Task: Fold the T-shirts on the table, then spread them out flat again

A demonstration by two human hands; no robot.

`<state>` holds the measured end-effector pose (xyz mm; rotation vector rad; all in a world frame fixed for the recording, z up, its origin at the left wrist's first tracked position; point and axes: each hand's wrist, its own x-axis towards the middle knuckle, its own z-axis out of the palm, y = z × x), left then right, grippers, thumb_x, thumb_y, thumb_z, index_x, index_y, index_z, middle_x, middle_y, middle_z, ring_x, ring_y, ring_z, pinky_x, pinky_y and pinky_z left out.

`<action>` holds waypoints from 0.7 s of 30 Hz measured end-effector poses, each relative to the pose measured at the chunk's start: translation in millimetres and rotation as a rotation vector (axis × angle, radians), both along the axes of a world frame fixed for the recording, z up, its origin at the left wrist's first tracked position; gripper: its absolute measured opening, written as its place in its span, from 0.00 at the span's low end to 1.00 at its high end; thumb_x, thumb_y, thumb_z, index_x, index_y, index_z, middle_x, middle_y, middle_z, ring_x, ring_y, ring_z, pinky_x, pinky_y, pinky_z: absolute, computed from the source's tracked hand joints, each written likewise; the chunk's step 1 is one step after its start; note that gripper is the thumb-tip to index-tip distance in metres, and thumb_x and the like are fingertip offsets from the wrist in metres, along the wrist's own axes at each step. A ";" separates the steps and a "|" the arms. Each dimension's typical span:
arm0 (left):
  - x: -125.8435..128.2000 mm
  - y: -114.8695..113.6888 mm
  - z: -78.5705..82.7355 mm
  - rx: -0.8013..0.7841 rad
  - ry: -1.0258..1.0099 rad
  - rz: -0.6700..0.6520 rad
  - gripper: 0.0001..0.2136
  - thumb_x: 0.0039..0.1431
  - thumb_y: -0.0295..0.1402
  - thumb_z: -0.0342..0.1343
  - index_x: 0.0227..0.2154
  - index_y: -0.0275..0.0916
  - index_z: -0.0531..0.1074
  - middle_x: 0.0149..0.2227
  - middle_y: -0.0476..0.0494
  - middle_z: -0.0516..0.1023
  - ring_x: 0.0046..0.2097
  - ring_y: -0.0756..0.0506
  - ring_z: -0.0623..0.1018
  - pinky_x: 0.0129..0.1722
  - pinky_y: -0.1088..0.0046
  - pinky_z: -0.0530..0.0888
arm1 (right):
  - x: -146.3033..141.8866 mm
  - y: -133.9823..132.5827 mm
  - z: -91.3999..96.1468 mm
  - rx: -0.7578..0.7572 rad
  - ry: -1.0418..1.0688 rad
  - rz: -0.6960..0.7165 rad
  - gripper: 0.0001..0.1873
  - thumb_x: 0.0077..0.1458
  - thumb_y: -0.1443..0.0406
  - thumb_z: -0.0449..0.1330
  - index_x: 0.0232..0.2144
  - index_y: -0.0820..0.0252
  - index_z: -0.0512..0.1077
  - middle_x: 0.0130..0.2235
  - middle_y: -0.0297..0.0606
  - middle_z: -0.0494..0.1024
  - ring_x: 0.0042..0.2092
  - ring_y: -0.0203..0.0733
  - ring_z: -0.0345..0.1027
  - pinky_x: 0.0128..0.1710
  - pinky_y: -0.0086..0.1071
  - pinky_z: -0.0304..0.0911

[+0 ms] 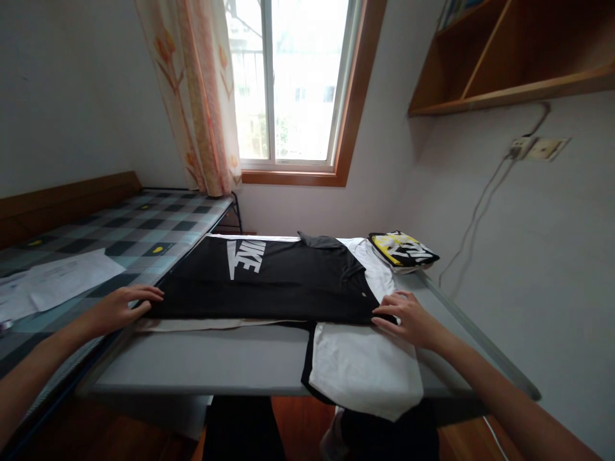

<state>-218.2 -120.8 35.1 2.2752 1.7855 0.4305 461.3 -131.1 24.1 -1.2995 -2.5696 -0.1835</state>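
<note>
A black T-shirt [293, 285] with a white NIKE print lies sideways across the grey table, folded lengthwise, its near edge straight. My left hand [125, 308] is at the hem's near corner, with thumb and fingers closed on the cloth. At the shoulder end, my right hand [408, 318] pinches the other near corner. One white sleeve [365, 368] with black trim hangs toward me over the table's front edge, beneath my right hand. White cloth [377, 266] shows past the collar end.
A folded black, yellow and white garment [403, 248] rests at the table's [206, 362] back right corner. To the left is a bed with a checked cover [177, 221] and papers [72, 278]. A cord [473, 221] hangs from the wall socket [521, 147] at right.
</note>
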 end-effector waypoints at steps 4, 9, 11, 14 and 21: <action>34.2 20.8 1.2 0.128 -0.021 -0.042 0.21 0.56 0.53 0.48 0.38 0.46 0.80 0.47 0.47 0.80 0.50 0.41 0.77 0.53 0.62 0.72 | -10.4 28.7 1.3 0.049 0.082 -0.053 0.18 0.63 0.55 0.51 0.37 0.52 0.79 0.39 0.42 0.80 0.43 0.47 0.73 0.48 0.44 0.61; 112.7 64.3 -8.2 0.133 -0.018 -0.234 0.24 0.59 0.53 0.48 0.48 0.44 0.76 0.52 0.43 0.76 0.55 0.40 0.74 0.58 0.62 0.68 | -40.6 80.3 -7.0 -0.032 0.134 -0.012 0.20 0.63 0.54 0.50 0.45 0.54 0.78 0.48 0.43 0.78 0.50 0.48 0.71 0.52 0.44 0.63; 143.7 83.3 -13.6 0.127 -0.028 -0.298 0.23 0.61 0.51 0.48 0.50 0.44 0.75 0.55 0.42 0.74 0.55 0.41 0.74 0.58 0.62 0.68 | -55.4 101.7 -10.1 -0.066 0.123 0.010 0.21 0.63 0.54 0.50 0.47 0.55 0.77 0.51 0.43 0.76 0.51 0.48 0.70 0.53 0.43 0.63; 180.0 110.3 -21.9 0.152 -0.044 -0.375 0.23 0.62 0.49 0.48 0.53 0.43 0.73 0.57 0.41 0.71 0.58 0.41 0.71 0.60 0.63 0.66 | -74.5 133.7 -13.7 -0.082 0.100 0.003 0.22 0.63 0.54 0.50 0.49 0.58 0.76 0.53 0.45 0.75 0.53 0.49 0.68 0.54 0.42 0.62; 219.0 148.7 -34.2 0.154 -0.007 -0.405 0.21 0.64 0.46 0.48 0.54 0.43 0.71 0.60 0.40 0.69 0.60 0.40 0.69 0.60 0.60 0.65 | -93.3 199.7 -27.1 -0.117 0.071 -0.147 0.22 0.63 0.54 0.50 0.52 0.55 0.74 0.56 0.44 0.72 0.54 0.49 0.66 0.54 0.43 0.61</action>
